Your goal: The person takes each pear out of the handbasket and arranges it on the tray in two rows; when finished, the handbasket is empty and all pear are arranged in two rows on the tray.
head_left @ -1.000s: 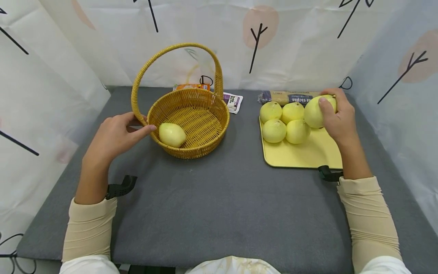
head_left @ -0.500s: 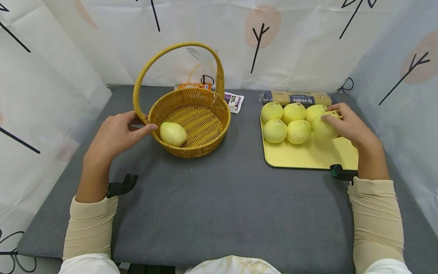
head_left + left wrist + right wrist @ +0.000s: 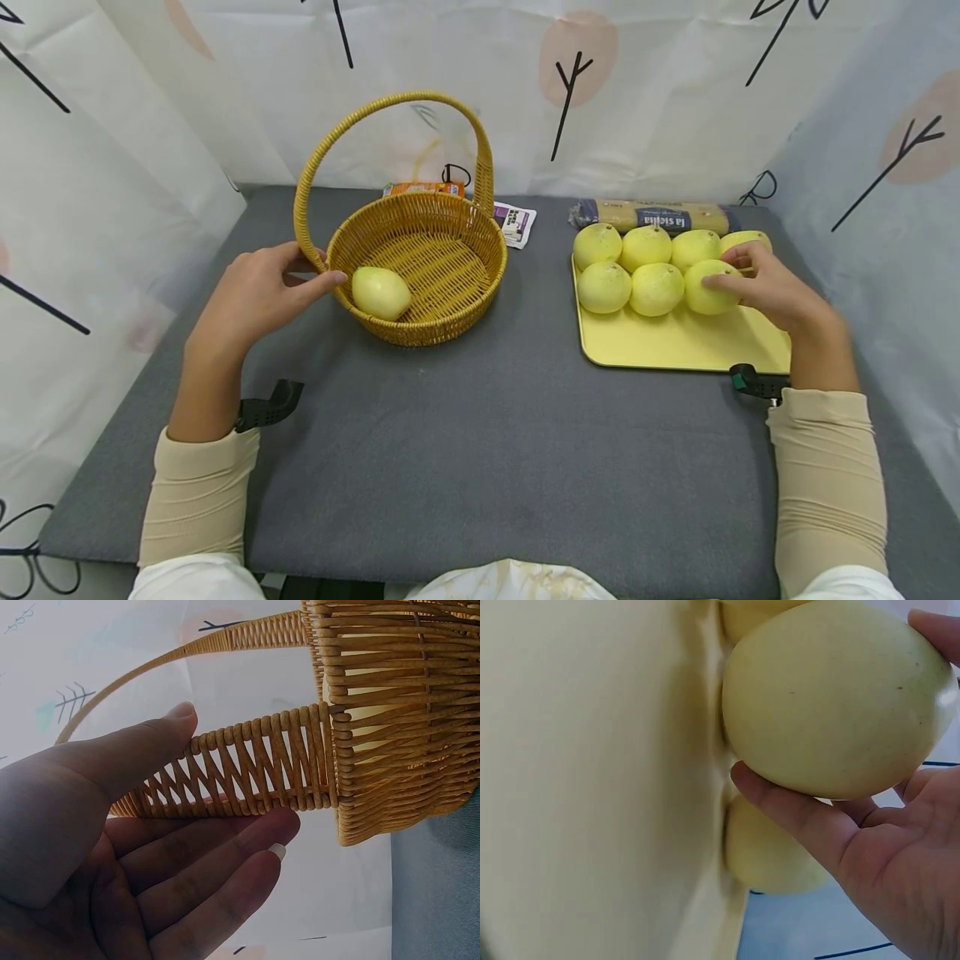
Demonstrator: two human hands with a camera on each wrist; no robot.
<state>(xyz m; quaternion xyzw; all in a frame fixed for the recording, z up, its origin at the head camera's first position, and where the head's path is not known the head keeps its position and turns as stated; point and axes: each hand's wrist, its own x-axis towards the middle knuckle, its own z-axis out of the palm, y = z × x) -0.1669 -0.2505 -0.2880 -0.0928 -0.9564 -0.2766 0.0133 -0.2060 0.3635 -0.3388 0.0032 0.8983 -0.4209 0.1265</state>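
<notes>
In the head view my left hand [image 3: 262,292] holds the lower end of the arched handle of a yellow wicker basket [image 3: 491,275]; the thumb lies on one side of the handle [image 3: 255,757], the fingers on the other. A single pale oval melon [image 3: 381,293] lies inside at the basket's left. Over on the right, my right hand [image 3: 772,287] holds a small round yellow-green melon [image 3: 708,287] between thumb and fingers, down on a yellow tray [image 3: 675,346]. It is at the right end of the front row, beside another melon [image 3: 656,290]. Several like it fill a back row.
A long clear packet [image 3: 660,215] with a dark label lies behind the tray. Behind the basket are an orange packet [image 3: 425,189] and a white and purple sachet [image 3: 515,225]. Grey cloth [image 3: 480,450] covers the table; a patterned curtain [image 3: 660,100] hangs behind.
The right hand has let go of one melon at the back right of the tray and moved down and slightly right to a melon in front. The left hand stays on the basket handle.
</notes>
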